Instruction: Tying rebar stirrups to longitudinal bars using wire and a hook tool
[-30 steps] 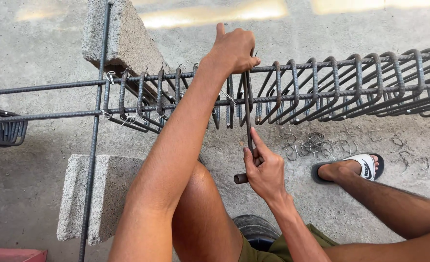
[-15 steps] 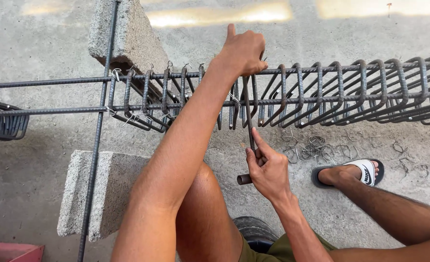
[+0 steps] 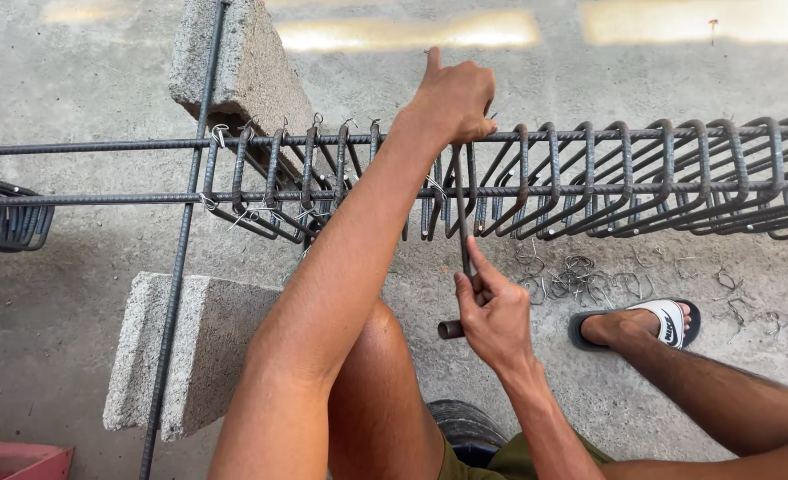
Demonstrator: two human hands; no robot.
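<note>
The left hand (image 3: 452, 98) was closed over the top bar of the rebar cage (image 3: 590, 178), its grip clamped at a stirrup, index finger raised. The right hand (image 3: 496, 320) gripped the handle of a metal tying hook (image 3: 462, 258), whose shaft ran upward into the cage just below the left hand. The cage lay horizontally across two concrete blocks (image 3: 198, 356). Wire scraps (image 3: 581, 280) littered the floor near a sandalled foot (image 3: 639, 324).
</note>
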